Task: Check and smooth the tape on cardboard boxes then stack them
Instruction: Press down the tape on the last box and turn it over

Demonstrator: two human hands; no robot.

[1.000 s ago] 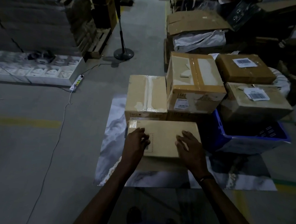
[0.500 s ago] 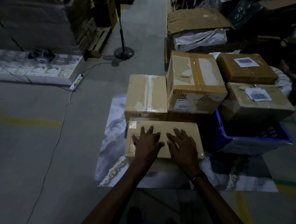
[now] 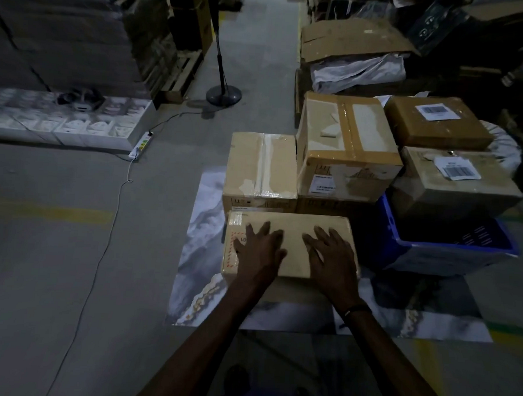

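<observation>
Low in the centre of the frame, the near cardboard box lies on a marbled sheet. The left hand and right hand press flat on its top, fingers straight and spread, each grip apart. A red-bordered label at its left edge is unreadable. Barcode stickers mark boxes at right.
</observation>
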